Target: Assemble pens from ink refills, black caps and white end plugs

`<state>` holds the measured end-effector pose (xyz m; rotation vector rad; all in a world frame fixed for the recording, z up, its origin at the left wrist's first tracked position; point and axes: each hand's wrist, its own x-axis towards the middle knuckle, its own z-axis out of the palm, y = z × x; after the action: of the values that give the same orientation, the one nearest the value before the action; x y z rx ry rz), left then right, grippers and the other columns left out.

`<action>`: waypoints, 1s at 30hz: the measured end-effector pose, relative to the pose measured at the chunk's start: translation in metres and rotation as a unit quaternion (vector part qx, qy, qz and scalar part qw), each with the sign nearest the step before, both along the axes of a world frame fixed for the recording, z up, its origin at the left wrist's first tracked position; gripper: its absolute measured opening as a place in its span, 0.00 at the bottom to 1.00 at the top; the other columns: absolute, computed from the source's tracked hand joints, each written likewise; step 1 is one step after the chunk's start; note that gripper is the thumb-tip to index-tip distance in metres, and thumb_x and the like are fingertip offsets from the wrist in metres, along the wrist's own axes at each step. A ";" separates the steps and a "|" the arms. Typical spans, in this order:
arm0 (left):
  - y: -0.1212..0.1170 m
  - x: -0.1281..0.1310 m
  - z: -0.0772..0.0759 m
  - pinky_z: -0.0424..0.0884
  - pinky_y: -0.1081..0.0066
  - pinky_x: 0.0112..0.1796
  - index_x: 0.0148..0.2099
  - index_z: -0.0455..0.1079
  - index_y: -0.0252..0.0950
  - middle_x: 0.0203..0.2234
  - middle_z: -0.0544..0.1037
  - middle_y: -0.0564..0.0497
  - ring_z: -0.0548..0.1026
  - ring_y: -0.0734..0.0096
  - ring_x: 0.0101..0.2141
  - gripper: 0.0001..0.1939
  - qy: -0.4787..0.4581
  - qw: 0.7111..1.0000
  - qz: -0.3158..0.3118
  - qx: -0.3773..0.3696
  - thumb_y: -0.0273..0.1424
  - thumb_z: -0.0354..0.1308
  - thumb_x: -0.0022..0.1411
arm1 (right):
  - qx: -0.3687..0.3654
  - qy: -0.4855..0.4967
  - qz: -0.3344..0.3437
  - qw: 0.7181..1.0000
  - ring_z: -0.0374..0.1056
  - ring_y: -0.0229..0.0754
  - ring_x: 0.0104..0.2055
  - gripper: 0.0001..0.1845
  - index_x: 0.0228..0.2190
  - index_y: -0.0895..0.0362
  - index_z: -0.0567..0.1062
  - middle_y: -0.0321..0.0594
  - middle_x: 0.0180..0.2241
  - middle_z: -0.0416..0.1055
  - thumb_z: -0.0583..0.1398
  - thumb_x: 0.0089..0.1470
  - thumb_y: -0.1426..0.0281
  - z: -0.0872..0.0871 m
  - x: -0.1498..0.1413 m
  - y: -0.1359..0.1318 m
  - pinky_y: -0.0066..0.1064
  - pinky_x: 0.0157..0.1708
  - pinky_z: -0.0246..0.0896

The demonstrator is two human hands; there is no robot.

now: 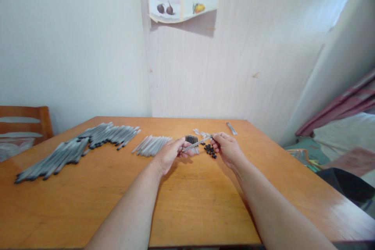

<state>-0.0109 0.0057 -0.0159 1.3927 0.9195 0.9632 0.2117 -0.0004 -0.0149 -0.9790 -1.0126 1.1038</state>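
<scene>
A slim, clear pen barrel (198, 143) slants between my two hands above the table. My left hand (170, 154) is closed on its lower left end. At its upper right end, the fingertips of my right hand (228, 148) are pinched together; a dark bit shows there, too small to make out. Small black plugs (209, 150) lie loose beside and below my right hand. Behind the barrel sits a bundle of thin dark-tipped refills (191, 140), partly hidden by my left hand. Several pale barrels (150, 145) lie side by side to the left of my left hand.
Large heaps of dark-ended pens (55, 160) spread over the left of the wooden table (187, 211). Small whitish pieces (202, 133) lie behind my hands, and a few grey sticks (231, 128) farther right. A chair (43, 121) stands left; a black bin (345, 185) is at right.
</scene>
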 end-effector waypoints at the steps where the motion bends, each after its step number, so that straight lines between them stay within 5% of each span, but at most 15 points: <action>1: -0.001 0.000 0.001 0.66 0.66 0.35 0.42 0.76 0.30 0.31 0.81 0.42 0.74 0.66 0.31 0.24 0.007 1.000 -0.002 0.006 0.46 0.53 0.61 | -0.001 -0.002 -0.001 1.000 0.57 0.29 0.20 0.17 0.24 0.58 0.70 0.34 0.21 0.69 0.68 0.44 0.59 0.000 0.000 0.000 0.22 0.17 0.49; 8: -0.010 0.004 0.009 0.65 0.69 0.37 0.37 0.76 0.32 0.28 0.80 0.48 0.73 0.70 0.30 0.10 0.051 0.997 0.010 0.064 0.34 0.61 0.55 | 0.006 -0.039 -0.008 0.999 0.56 0.31 0.19 0.18 0.24 0.56 0.68 0.34 0.20 0.68 0.66 0.45 0.55 -0.003 0.002 0.002 0.25 0.18 0.50; 30: -0.012 0.008 0.006 0.63 0.69 0.37 0.38 0.75 0.33 0.31 0.80 0.48 0.73 0.69 0.32 0.12 0.134 0.988 -0.018 0.077 0.37 0.58 0.57 | 0.014 -0.106 -0.003 0.994 0.59 0.32 0.19 0.18 0.27 0.56 0.72 0.35 0.21 0.69 0.64 0.47 0.54 -0.007 0.006 0.008 0.25 0.19 0.52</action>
<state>-0.0025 -0.0061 -0.0101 1.6947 1.0297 0.8467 0.2180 0.0074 -0.0216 -1.0927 -1.1914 0.9931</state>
